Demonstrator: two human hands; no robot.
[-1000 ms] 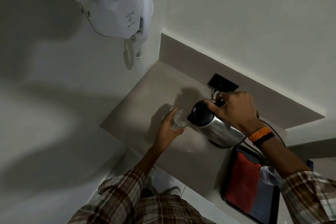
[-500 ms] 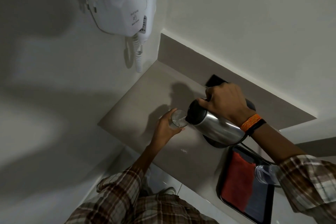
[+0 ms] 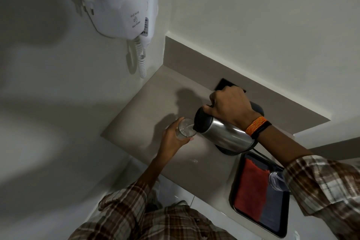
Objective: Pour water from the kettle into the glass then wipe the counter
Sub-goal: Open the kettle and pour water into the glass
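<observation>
A steel kettle [image 3: 224, 135] with a black lid is tilted to the left, its spout over the rim of a clear glass [image 3: 186, 128]. My right hand [image 3: 228, 106] grips the kettle's handle from above. My left hand [image 3: 172, 139] is wrapped around the glass, holding it just above the beige counter [image 3: 155, 101]. A thin stream of water runs from the spout into the glass. The kettle's black base [image 3: 226, 151] shows beneath the kettle.
A black tray [image 3: 236, 187] at the right holds a red cloth [image 3: 251, 185], a dark blue cloth and another clear glass [image 3: 276, 180]. A black socket plate [image 3: 224, 83] sits on the backsplash. A white wall hair dryer [image 3: 124, 2] hangs overhead at the left. A small water spot [image 3: 194, 160] lies on the counter.
The kettle has tipped further toward the glass and water now flows in. My right hand has risen on the handle. The view has shifted slightly down and left.
</observation>
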